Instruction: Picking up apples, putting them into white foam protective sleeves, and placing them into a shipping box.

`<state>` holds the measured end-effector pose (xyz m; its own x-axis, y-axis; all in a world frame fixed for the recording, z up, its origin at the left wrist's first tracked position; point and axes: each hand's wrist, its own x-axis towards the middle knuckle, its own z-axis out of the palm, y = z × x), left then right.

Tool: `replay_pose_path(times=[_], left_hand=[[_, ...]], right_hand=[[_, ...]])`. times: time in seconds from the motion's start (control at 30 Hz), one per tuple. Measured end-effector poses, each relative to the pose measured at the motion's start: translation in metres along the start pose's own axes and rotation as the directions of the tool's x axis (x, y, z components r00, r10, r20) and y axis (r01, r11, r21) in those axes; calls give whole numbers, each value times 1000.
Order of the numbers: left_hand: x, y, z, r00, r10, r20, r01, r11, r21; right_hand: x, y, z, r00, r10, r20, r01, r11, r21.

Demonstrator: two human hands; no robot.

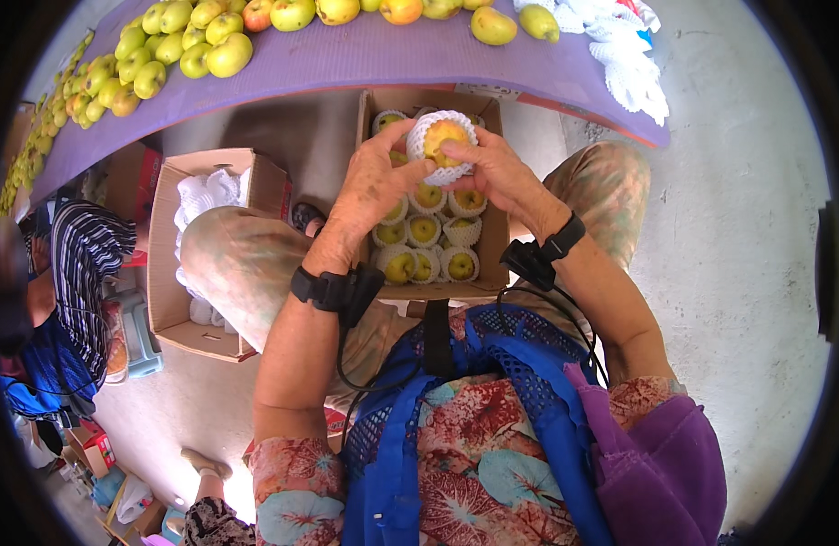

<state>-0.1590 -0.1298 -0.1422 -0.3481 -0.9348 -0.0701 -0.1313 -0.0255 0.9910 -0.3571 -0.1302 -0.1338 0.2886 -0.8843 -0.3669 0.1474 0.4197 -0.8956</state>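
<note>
Both hands hold one yellow apple (pixel 448 136) wrapped in a white foam net, above the far half of an open cardboard box. My left hand (pixel 378 175) is closed round the net's left side, its thumb near the lower edge. From the right, my right hand (pixel 510 177) grips the same apple, with fingertips at the fruit and net. Below them the cardboard box (pixel 442 291) stands between my knees and holds rows of netted apples (pixel 424 229). My hands and the held apple cover part of its far rows.
Beyond the box runs a purple-covered table (pixel 346 56) with many loose apples (pixel 228 55) and a pile of white foam nets (pixel 624 68) at right. A second carton (pixel 178 314) with foam nets stands left of my knee. People sit further left.
</note>
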Motion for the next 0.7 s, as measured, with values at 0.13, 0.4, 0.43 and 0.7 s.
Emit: replay_pose_path(times=[0.13, 0.4, 0.43, 0.7], left_hand=[[-1, 7, -7, 999, -3, -38, 8, 994, 112], [-6, 25, -17, 991, 13, -135, 1, 995, 100], [-6, 25, -16, 991, 8, -136, 5, 995, 97], [-10, 30, -9, 975, 178, -136, -135, 951, 277]], right_hand=[[-1, 6, -7, 999, 44, -4, -44, 998, -36], [6, 53, -33, 946, 322, 42, -305, 925, -227], [8, 58, -33, 929, 371, -19, -353, 865, -356], [29, 151, -54, 787, 612, -80, -559, 652, -513]])
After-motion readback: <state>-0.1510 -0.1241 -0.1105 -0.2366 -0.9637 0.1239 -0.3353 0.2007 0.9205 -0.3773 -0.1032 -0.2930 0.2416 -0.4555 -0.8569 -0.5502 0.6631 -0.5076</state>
